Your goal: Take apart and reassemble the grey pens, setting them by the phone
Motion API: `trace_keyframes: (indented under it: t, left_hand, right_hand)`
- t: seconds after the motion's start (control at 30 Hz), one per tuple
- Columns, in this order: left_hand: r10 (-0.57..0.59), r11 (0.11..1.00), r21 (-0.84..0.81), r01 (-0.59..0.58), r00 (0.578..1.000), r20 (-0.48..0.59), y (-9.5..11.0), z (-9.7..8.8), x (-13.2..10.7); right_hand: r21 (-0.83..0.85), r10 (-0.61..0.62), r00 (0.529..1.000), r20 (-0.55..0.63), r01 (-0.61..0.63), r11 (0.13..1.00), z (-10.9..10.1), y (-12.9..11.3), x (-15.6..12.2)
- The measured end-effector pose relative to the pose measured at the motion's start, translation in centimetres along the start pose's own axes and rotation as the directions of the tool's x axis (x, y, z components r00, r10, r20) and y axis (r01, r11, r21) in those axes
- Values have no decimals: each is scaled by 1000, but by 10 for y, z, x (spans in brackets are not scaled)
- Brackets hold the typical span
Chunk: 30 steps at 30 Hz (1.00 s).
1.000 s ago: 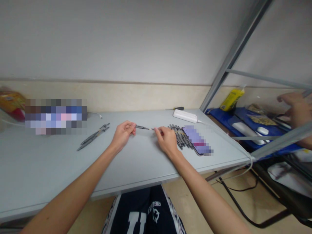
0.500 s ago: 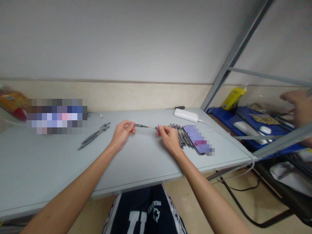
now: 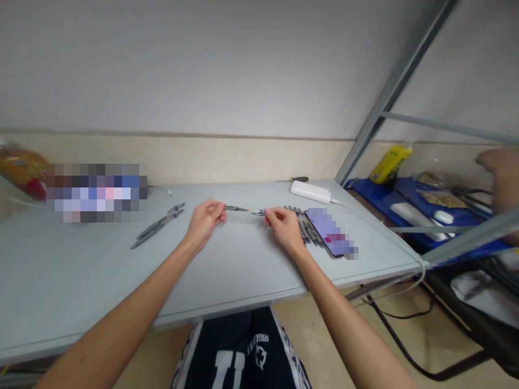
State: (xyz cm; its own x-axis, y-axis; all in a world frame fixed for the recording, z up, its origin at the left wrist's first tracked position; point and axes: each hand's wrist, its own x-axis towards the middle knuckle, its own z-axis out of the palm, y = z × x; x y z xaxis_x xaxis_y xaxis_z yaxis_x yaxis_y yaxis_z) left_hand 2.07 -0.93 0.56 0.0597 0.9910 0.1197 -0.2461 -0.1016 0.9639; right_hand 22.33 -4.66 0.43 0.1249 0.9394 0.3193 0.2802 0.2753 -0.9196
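Observation:
Over the desk, my left hand [image 3: 205, 221] pinches one end of a dark grey pen barrel [image 3: 235, 208]. From the barrel's other end, a thin pale length runs toward my right hand [image 3: 285, 227]. That hand's fingertips are closed on a small dark pen part [image 3: 259, 212], which looks like the clip end; its far side is hidden by the fingers. Left of my left hand lie a few grey pens [image 3: 158, 227], close together. Several more pens [image 3: 310, 233] lie in a row beside my right hand, partly covered by it.
A phone [image 3: 329, 232] with a blurred screen lies right of the pen row. Behind it are a white power strip [image 3: 310, 191] and a screwdriver [image 3: 300, 179]. A blurred-out object [image 3: 97, 192] stands at left. Past the metal frame, another person's arm [image 3: 505, 183] shows.
Both hands stay almost in place, holding the same parts. More of the dark clip-end part now shows between the right fingertips and the barrel. The person's arm at right has shifted slightly.

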Motion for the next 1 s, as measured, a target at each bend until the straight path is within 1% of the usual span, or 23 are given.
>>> trace_keyframes:
  t: [0.17,0.27,0.37,0.47,0.57,0.67,0.77,0.83,0.9,1.0]
  left_hand:
    - [-39,999,-35,40,999,25,2,1,-2]
    - [-59,995,-72,61,997,42,4,1,-2]
    - [-59,994,-93,63,997,47,5,1,-2]
    - [-58,995,-74,62,997,46,5,1,-2]
    - [-41,999,-11,42,998,46,2,1,-1]
    - [18,994,108,-23,998,52,-1,0,-1]
    - [93,950,293,-105,994,53,-3,-1,-1]
    - [109,913,390,-121,993,53,-3,-1,-2]
    - [105,895,430,-119,993,57,-2,0,-3]
    - [104,894,430,-129,991,81,-1,1,-4]
  right_hand:
    - [111,-4,999,-48,10,994,0,5,3]
    - [187,48,997,-54,-37,982,0,3,3]
    - [175,111,994,-18,-106,979,1,0,2]
    - [176,140,990,7,-139,974,1,-1,2]
    - [286,170,985,-6,-161,945,1,-2,2]
    - [371,174,985,10,-166,914,1,-4,2]
    - [378,150,989,-6,-136,916,1,-6,2]
    - [367,144,989,-23,-126,922,1,-6,2]
    - [361,152,988,-24,-133,923,1,-6,2]
    - [357,164,986,-5,-151,922,1,-7,2]
